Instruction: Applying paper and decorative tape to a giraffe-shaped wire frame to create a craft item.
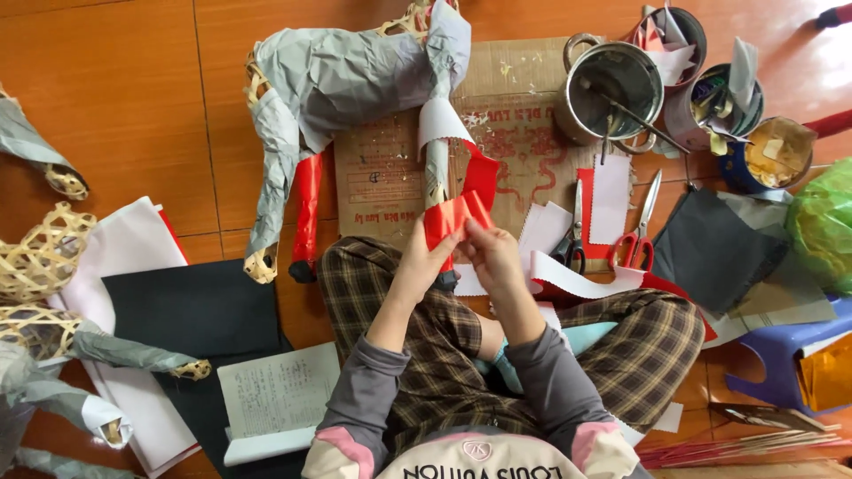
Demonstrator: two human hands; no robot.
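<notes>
My left hand (424, 259) and my right hand (491, 253) pinch a strip of red paper (454, 215) between them, just above my crossed legs in checked trousers. The strip runs up to a leg of a woven bamboo animal frame (342, 75) covered in grey paper; one leg (307, 208) is wrapped in red. The frame lies on a flat sheet of brown cardboard (515, 133) on the floor.
Two scissors (637, 232) lie to the right among red and white paper pieces. Metal tins (612, 89) stand at top right, a blue stool (781, 350) at right. Black and white sheets (191, 306), a notebook (275, 390) and other bamboo frames (40, 257) lie left.
</notes>
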